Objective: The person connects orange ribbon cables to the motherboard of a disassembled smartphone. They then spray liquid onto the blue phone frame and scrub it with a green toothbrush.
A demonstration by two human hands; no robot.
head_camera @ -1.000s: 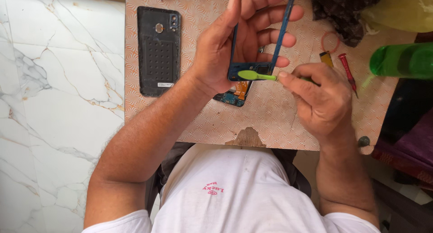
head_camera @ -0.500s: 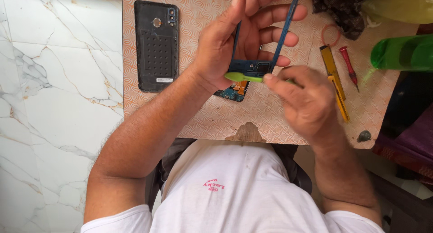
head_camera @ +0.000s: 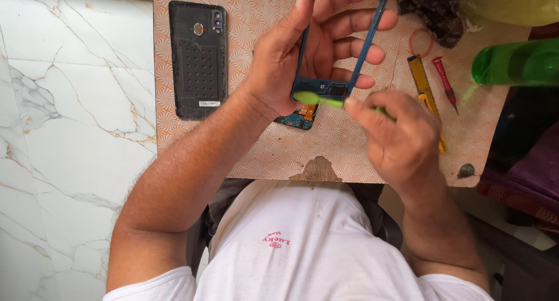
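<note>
My left hand (head_camera: 305, 53) grips a blue phone frame (head_camera: 372, 27) held above the patterned table (head_camera: 262, 149), fingers wrapped through its opening. A small circuit board (head_camera: 300, 117) lies under it on the table. My right hand (head_camera: 402, 138) pinches a green brush (head_camera: 317, 98) whose head touches the lower end of the frame. A black phone back cover (head_camera: 198, 59) lies flat to the left, inner side up.
To the right lie a yellow tool (head_camera: 425, 91), a red screwdriver (head_camera: 445, 82) and an orange rubber ring (head_camera: 420, 42). A green bottle (head_camera: 515, 62) lies at the right edge, dark cloth (head_camera: 437, 10) at the top. A chipped spot (head_camera: 317, 170) marks the table's near edge. Marble floor spreads left.
The brush head has slid left along the frame's lower end, and my right hand has shifted slightly down and left. The left hand keeps holding the frame.
</note>
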